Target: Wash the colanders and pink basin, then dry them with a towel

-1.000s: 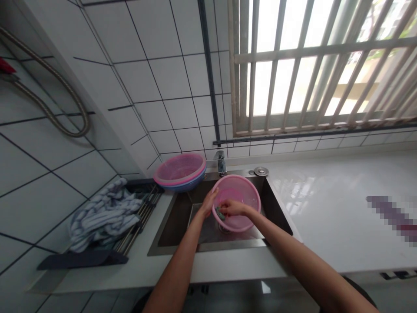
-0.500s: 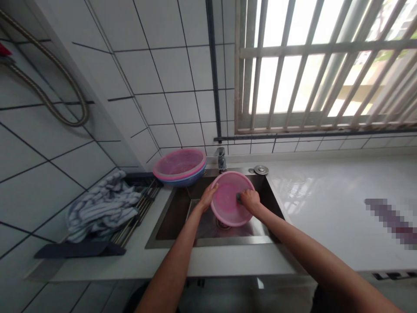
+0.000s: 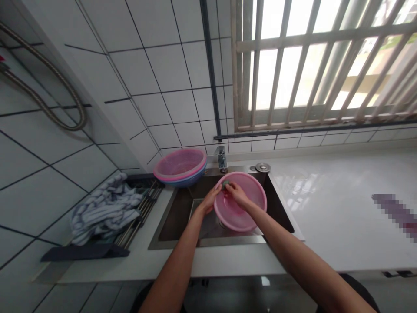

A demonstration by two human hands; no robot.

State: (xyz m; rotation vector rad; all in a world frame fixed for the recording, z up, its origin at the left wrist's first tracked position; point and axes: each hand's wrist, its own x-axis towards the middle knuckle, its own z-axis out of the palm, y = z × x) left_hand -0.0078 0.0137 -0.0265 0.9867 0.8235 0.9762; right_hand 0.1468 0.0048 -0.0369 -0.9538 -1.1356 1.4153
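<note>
A pink plastic basin [image 3: 252,204] is tilted toward me over the steel sink [image 3: 172,217], its inside showing. My left hand [image 3: 210,201] grips its left rim, thumb on the inner side. Against the inner wall at the upper left, my right hand [image 3: 236,195] pinches a small green scouring pad [image 3: 225,185]. The two hands are close together, and the fingertips of the right partly cover the pad. Behind the basin stands the chrome faucet [image 3: 222,159].
A pink basin [image 3: 180,161] nested in a blue one [image 3: 192,179] rests at the sink's back left corner. Left of the sink, a striped towel [image 3: 106,213] lies on a metal rack [image 3: 138,219]. A drain strainer [image 3: 263,167] sits on the counter [image 3: 332,208] at back right.
My right hand has moved the scouring pad from the basin's right inner side across to its upper left. The basin has shifted and turned slightly to the right, with my left hand still on its rim.
</note>
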